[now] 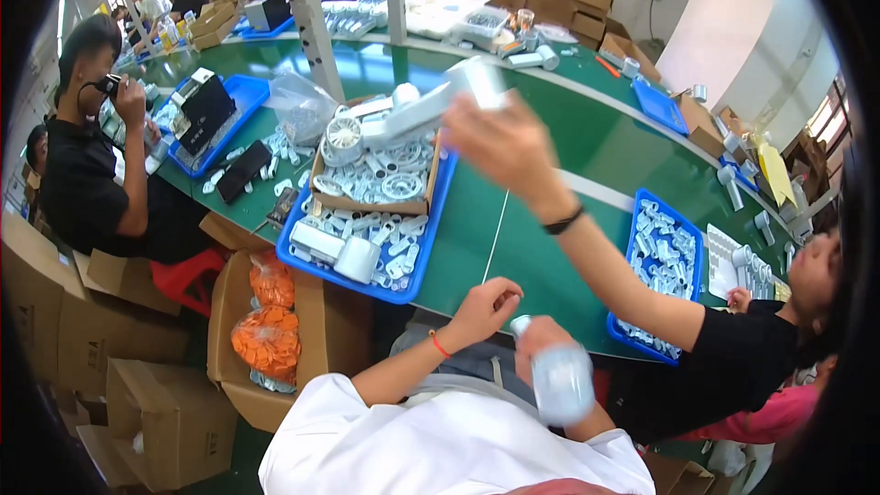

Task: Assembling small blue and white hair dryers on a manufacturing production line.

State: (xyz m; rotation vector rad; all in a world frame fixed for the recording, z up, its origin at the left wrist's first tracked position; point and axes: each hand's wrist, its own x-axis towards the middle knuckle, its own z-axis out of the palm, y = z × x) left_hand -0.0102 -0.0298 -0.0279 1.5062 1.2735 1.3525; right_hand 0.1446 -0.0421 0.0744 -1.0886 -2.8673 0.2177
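Observation:
My right hand (543,343) is wrapped around the upper part of a clear plastic bottle (561,387), which is tilted close to my body and blurred. Its pale neck (521,323) points up toward my left hand (488,308). That left hand, with an orange band at the wrist, has curled fingers and sits just apart from the neck; whether anything small is in it cannot be seen. A co-worker's arm reaches in from the right, the hand blurred around a white plastic housing (478,82) above the table.
A blue tray (410,286) with a carton of grey plastic parts stands ahead on the green table (477,234). Another blue tray (632,220) is at right. Below left, a cardboard box (316,330) holds bagged orange pieces. Co-workers sit at both sides; a metal post (312,23) rises ahead.

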